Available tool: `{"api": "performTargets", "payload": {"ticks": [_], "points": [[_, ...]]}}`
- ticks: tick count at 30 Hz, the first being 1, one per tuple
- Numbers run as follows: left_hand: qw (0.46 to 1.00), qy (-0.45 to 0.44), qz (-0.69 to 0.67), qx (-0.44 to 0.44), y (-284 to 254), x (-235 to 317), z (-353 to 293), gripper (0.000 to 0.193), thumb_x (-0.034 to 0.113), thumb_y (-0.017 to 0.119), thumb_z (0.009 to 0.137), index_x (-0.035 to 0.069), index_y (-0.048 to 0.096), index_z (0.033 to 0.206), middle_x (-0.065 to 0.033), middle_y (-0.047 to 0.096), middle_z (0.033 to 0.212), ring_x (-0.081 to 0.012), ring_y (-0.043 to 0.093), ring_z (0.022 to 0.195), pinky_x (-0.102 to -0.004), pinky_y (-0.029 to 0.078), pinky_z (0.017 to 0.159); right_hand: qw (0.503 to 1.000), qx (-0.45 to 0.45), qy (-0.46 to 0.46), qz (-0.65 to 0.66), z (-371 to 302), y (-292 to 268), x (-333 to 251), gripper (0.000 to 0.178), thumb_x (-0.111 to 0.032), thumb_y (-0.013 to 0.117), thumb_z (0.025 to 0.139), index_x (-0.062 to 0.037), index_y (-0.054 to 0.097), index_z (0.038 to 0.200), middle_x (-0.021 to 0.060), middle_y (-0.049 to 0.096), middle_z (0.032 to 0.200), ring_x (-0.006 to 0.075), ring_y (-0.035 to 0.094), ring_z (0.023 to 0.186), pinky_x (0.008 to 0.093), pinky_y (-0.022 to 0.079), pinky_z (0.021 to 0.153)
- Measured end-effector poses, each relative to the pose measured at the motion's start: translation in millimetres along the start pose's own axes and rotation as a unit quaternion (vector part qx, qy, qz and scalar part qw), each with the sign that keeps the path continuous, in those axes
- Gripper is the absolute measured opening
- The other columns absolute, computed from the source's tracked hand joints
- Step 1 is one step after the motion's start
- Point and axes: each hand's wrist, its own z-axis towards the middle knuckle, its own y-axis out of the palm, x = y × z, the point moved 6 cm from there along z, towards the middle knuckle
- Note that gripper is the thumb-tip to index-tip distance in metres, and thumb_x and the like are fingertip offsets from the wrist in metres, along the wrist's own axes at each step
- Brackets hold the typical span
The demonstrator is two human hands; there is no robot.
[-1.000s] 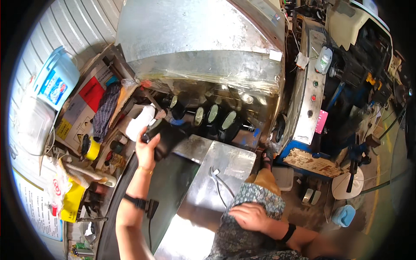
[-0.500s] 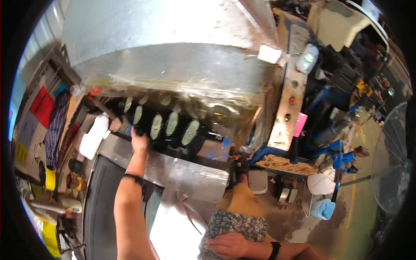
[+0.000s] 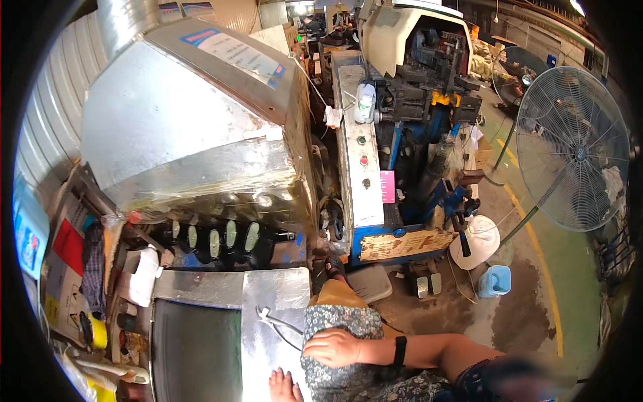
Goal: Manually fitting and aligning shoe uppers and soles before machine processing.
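Note:
My left hand (image 3: 284, 386) shows only as fingers at the lower edge, lying flat on a shiny metal plate (image 3: 268, 295) and holding nothing. My right hand (image 3: 337, 347) rests palm down on the patterned cloth over my lap (image 3: 335, 321), also holding nothing. A pair of pliers (image 3: 269, 317) lies on the plate just above and between the hands. Farther up, a row of dark pieces with pale oval faces (image 3: 221, 240) sits under a big sheet-metal hood (image 3: 194, 120).
A steel control column with buttons (image 3: 360, 167) and a blue machine (image 3: 429, 134) stand to the right of the hood. A large floor fan (image 3: 576, 147), a blue bucket (image 3: 495, 281) and a white round lid (image 3: 475, 241) are at right. A cluttered shelf with a white jug (image 3: 143, 275) is at left.
My left hand has come down from the row of dark pieces to the metal plate. The view has swung to the right, bringing in the fan. My right hand stays on my lap.

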Motion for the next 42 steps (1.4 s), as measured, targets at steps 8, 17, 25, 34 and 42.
{"api": "performTargets", "payload": {"ticks": [8, 17, 25, 34, 42], "points": [[0.985, 0.15, 0.084, 0.035, 33.9, -21.2, -64.8, 0.041, 0.01, 0.047, 0.096, -0.006, 0.05, 0.134, -0.0282, 0.048, 0.138, -0.0451, 0.044, 0.13, -0.0508, 0.033, 0.111, 0.999, -0.021, 0.02, -0.027, -11.3, -11.1, -8.6, 0.014, -0.009, 0.061, 0.083, -0.0053, 0.066, 0.095, 0.0059, 0.066, 0.102, 0.0248, 0.062, 0.098, 0.0371, 0.05, 0.087], [0.983, 0.135, 0.094, 0.082, 29.8, -23.2, -66.8, 0.041, 0.018, 0.055, 0.085, 0.002, 0.061, 0.123, -0.0231, 0.055, 0.132, -0.0435, 0.049, 0.124, -0.0533, 0.035, 0.106, 0.924, 0.185, 0.331, -0.047, -162.1, -170.8, 4.2, 0.016, -0.012, 0.066, 0.089, -0.0061, 0.07, 0.103, 0.0085, 0.071, 0.089, 0.0146, 0.066, 0.075, 0.0287, 0.052, 0.068], [0.976, 0.184, 0.062, 0.103, 30.4, -25.4, -71.6, 0.04, 0.015, 0.054, 0.092, -0.007, 0.057, 0.125, -0.0304, 0.058, 0.124, -0.0464, 0.053, 0.117, -0.0537, 0.036, 0.106, 0.78, 0.333, 0.512, 0.138, -273.0, -210.6, 25.5, 0.019, -0.01, 0.066, 0.09, 0.0023, 0.067, 0.104, 0.0063, 0.07, 0.088, 0.0127, 0.065, 0.076, 0.0262, 0.052, 0.068], [0.975, 0.184, 0.068, 0.108, 30.0, -30.9, -68.1, 0.041, 0.015, 0.055, 0.092, -0.006, 0.055, 0.128, -0.0287, 0.055, 0.129, -0.0451, 0.052, 0.121, -0.0542, 0.036, 0.105, 0.766, 0.252, 0.517, -0.288, -233.3, -308.8, 87.8, 0.049, -0.018, 0.069, 0.081, -0.0019, 0.058, 0.126, 0.0172, 0.068, 0.109, 0.0351, 0.064, 0.103, 0.0402, 0.05, 0.091], [0.99, 0.123, 0.072, 0.013, 28.4, -26.0, -72.7, 0.046, 0.016, 0.048, 0.094, -0.007, 0.049, 0.134, -0.03, 0.049, 0.137, -0.0456, 0.044, 0.129, -0.0514, 0.03, 0.112, 0.602, 0.189, 0.736, -0.245, -255.5, -333.0, 171.6, 0.084, -0.03, 0.076, 0.075, 0.0089, 0.033, 0.135, 0.026, 0.053, 0.13, 0.0354, 0.054, 0.121, 0.0377, 0.046, 0.098]]}}
